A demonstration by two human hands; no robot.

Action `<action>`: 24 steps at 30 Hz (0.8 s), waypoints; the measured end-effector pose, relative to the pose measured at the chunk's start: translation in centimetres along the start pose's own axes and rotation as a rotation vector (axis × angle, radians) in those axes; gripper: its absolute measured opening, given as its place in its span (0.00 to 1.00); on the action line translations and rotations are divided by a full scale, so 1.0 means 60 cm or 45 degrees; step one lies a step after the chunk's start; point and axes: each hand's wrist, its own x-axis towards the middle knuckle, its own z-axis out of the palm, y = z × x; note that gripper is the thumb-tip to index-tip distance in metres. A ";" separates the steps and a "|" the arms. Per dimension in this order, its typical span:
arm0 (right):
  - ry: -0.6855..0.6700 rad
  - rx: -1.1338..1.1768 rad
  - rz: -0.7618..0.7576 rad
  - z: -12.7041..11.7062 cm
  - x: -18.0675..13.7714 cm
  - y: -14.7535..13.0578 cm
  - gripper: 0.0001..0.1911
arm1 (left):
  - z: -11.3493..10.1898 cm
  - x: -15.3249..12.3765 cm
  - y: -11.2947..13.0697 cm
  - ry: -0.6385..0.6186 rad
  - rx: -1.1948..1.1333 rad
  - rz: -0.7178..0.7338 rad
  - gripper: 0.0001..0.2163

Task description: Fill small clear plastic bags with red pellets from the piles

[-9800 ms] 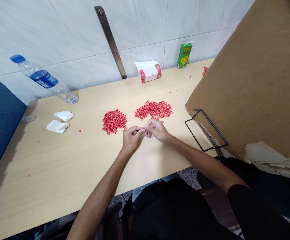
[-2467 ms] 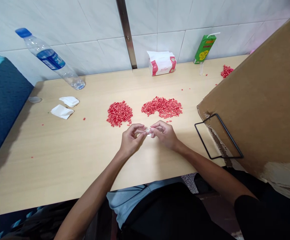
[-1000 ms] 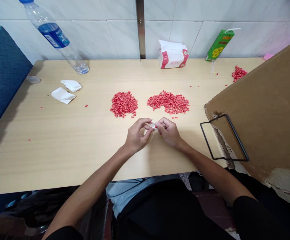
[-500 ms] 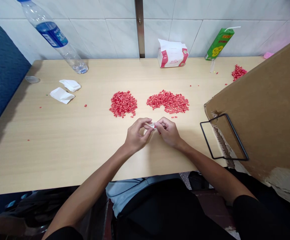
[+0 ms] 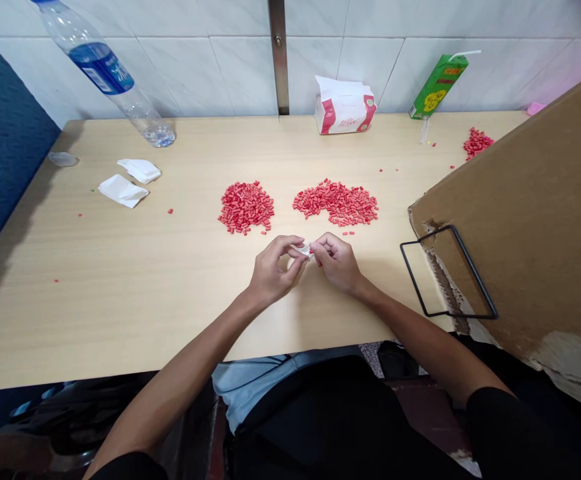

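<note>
My left hand is closed in a loose pinch, thumb and fingertips around a small whitish, partly see-through piece. Its kind is too small to tell. Against it, my right hand pinches a small red piece, mostly hidden by the fingertips. Both hands meet just above the table, fingertips almost touching. Beyond them lie two piles of short red cylindrical pieces: a rounder left pile and a wider right pile. Two loose red pieces rest in front of the right pile.
On the wooden table, a plastic bottle, two folded tissues, a tissue pack and a green drink carton stand or lie farther off. A brown board with a black wire frame blocks the right, partly covering another red pile.
Both hands stay nearly in place, still pinching together. The red piece at the right fingertips shows slightly more. The whole view has shifted very slightly.
</note>
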 end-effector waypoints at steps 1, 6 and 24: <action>0.000 -0.001 0.003 0.000 0.000 0.000 0.19 | 0.000 0.000 0.000 -0.002 0.002 -0.005 0.12; -0.004 0.006 0.000 -0.001 0.000 -0.001 0.19 | -0.001 0.000 0.001 0.009 -0.006 -0.012 0.13; -0.013 -0.126 -0.076 0.004 -0.004 -0.001 0.16 | 0.000 -0.001 0.000 -0.012 0.005 -0.008 0.11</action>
